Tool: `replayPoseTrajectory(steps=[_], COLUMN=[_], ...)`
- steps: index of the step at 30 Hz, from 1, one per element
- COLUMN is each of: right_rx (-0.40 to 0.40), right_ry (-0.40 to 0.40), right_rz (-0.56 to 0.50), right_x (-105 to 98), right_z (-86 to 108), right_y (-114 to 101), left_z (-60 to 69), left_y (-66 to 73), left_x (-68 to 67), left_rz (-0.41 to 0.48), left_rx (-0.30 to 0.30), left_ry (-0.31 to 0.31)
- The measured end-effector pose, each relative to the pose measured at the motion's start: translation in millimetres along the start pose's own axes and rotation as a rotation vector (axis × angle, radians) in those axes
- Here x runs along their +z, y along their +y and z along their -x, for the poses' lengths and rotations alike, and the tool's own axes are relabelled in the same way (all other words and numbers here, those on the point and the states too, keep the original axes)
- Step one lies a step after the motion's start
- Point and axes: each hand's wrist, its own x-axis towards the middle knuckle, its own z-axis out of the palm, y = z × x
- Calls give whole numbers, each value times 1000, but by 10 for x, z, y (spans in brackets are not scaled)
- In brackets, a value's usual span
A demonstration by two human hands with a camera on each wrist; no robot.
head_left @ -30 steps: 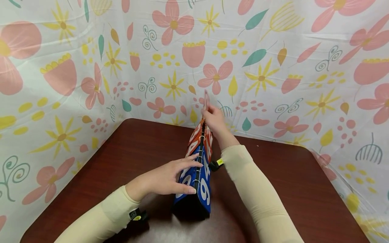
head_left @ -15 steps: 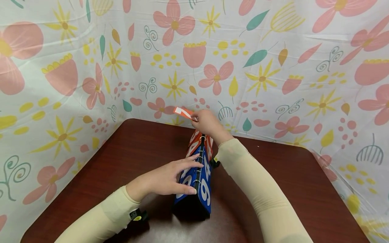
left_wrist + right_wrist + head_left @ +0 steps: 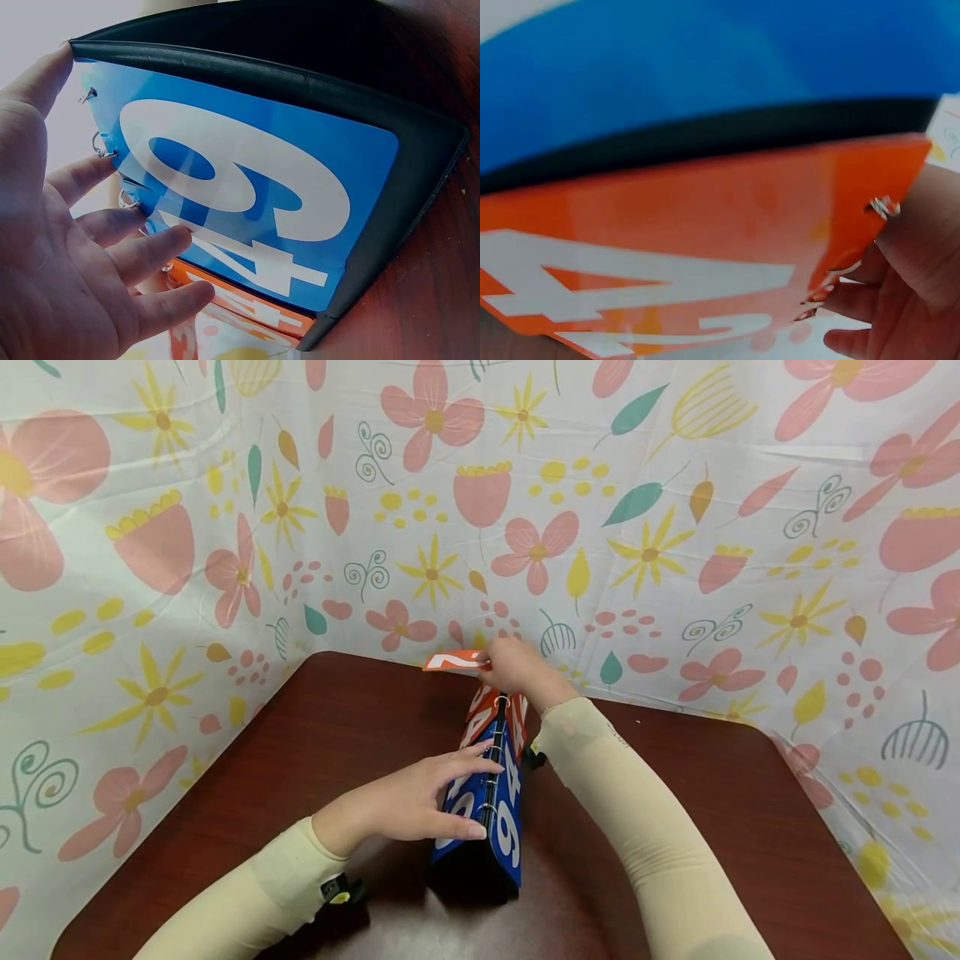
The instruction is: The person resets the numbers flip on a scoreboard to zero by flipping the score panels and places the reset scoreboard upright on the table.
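A tent-shaped flip scoreboard (image 3: 474, 872) stands on the table, its ring-bound ridge running away from me. Blue number cards fill the near half and orange ones the far half. My left hand (image 3: 405, 797) rests on the near part with fingers spread along the ridge. In the left wrist view the thumb touches the black cover's top corner, beside a blue 6 card (image 3: 300, 161). At the far end my right hand (image 3: 517, 670) pinches an orange number card (image 3: 452, 661), raised and lying out to the left. Its fingertips on that card are hidden in the right wrist view.
The dark red-brown table (image 3: 300, 760) extends on both sides of the scoreboard. A flower-patterned curtain (image 3: 645, 468) hangs behind and to the left of it, close to the far table edge.
My right hand has swung the orange card from upright above the ridge over to the left and lowered it, so its white numeral now shows. The left hand has stayed in place.
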Motion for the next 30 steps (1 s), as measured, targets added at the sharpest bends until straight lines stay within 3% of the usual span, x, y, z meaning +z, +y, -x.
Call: replayPoseTrajectory(steps=[4,8,11,17,25,30], right_rx=[-33,-47,-42,-17,42,66], right_ry=[-39,-21,-10,-62,-109,-152], right_rz=[-81,-228,-309,-430,-420,-351], right_x=[-8,2,33,70,-56,-64], right_z=[-25,-59,-76,-82,-81,-100], right_y=[81,211,328,478,533,511], left_z=[6,9,11,6,-9,-13], left_y=[-10,-15,-18,-16,-6,-13], left_x=[3,2,4,7,6,5], left_rz=[-4,0,6,9,23,13], left_rx=[0,-7,-10,-16,-8,12], left_ry=[3,3,-2,-13,-23,-21])
